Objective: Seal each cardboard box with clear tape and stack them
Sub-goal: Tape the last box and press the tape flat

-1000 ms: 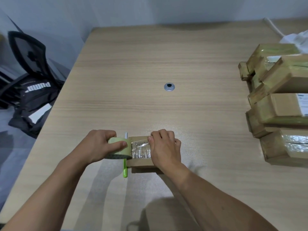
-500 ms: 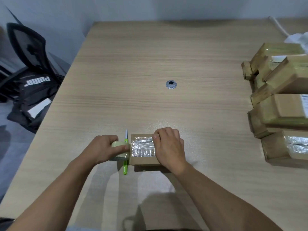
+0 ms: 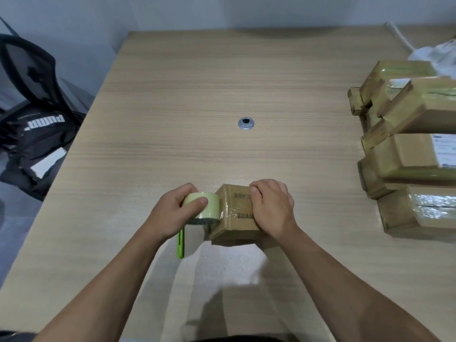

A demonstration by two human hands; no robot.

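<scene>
A small cardboard box [image 3: 235, 213] sits near the front of the wooden table [image 3: 222, 82], with printed text on its top face. My right hand [image 3: 272, 208] grips its right side, fingers curled over the top. My left hand [image 3: 176, 212] holds a roll of clear tape [image 3: 203, 206] pressed against the box's left edge, and a strip of tape runs from the roll onto the box. A pile of taped cardboard boxes [image 3: 407, 149] is stacked at the right edge.
A green utility knife [image 3: 180, 246] lies on the table just under my left hand. A round metal grommet [image 3: 245, 123] is set in the table's middle. A black chair with a bag [image 3: 34, 134] stands off the table's left side. White plastic [image 3: 436, 55] lies at the back right.
The box has been turned so a face with printed text is up instead of the taped one. The tape roll came up level with the box's left top edge.
</scene>
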